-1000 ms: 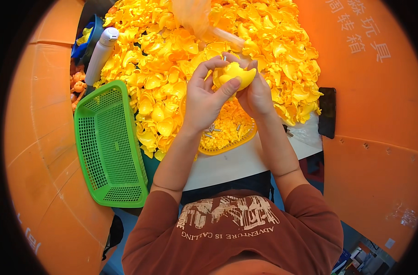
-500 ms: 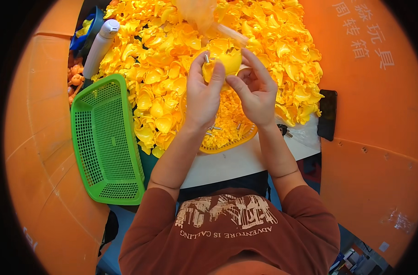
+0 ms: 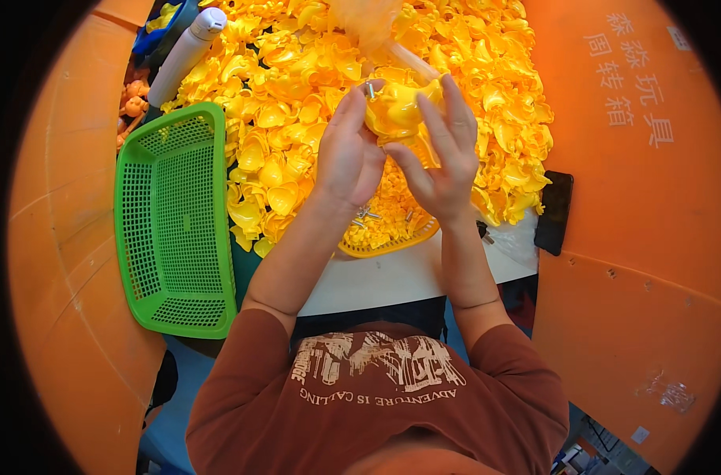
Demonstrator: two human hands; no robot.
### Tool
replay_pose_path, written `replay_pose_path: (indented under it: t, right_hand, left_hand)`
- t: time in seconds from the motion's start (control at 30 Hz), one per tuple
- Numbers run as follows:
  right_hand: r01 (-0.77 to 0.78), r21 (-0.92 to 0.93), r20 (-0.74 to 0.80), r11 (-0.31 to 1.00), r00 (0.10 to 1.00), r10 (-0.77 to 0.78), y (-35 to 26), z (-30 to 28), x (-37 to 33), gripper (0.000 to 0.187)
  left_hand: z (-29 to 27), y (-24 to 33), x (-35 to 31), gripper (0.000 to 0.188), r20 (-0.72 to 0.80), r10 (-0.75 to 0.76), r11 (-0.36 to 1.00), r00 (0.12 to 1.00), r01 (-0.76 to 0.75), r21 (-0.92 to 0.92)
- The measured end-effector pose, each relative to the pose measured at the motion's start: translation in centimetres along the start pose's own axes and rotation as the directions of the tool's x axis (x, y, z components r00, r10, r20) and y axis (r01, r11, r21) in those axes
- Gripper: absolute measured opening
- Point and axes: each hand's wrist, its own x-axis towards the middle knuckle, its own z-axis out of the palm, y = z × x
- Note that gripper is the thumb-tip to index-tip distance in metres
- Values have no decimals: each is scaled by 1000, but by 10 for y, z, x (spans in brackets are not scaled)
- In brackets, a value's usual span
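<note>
Left hand (image 3: 346,154): fingers closed on the yellow plastic piece (image 3: 394,109).
Right hand (image 3: 441,158): fingers pinching the same piece.
Risk: piece slips — falls among the yellow heap (image 3: 281,103).
Screw (image 3: 370,89): loose on top — may drop.

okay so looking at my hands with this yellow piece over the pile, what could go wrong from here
The yellow plastic piece is pinched only by the fingertips of the left hand and right hand, above the heap of yellow parts; if it slips it could vanish among lookalikes. The small screws lie loose below your wrists and might scatter. The phone sits at the table edge and might get knocked off.
</note>
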Motion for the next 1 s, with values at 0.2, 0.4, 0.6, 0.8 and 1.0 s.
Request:
replay_pose_path:
  t: [0.2,0.4,0.6,0.8,1.0]
  right_hand:
    - [84,-118,80,989,994,-75,7,-6,5,53]
    - [-114,37,188,993,976,105,10,-9,5,48]
    - [-141,129,244,982,964,106,18,-7,5,50]
    - [-337,380,184,861,940,287,13,-1,7,45]
    - [-95,267,209,959,977,39,-3,-8,22,48]
  left_hand:
    - [-4,15,3,31,244,-229,952,942,269,-146]
    - [-5,14,4,34,175,-118,993,977,120,0]
    - [-6,12,5,32,123,-115,993,986,117,-9]
    - [-5,13,6,34,113,-140,988,984,146,-46]
    - [-3,20,0,37,112,-56,993,992,44,110]
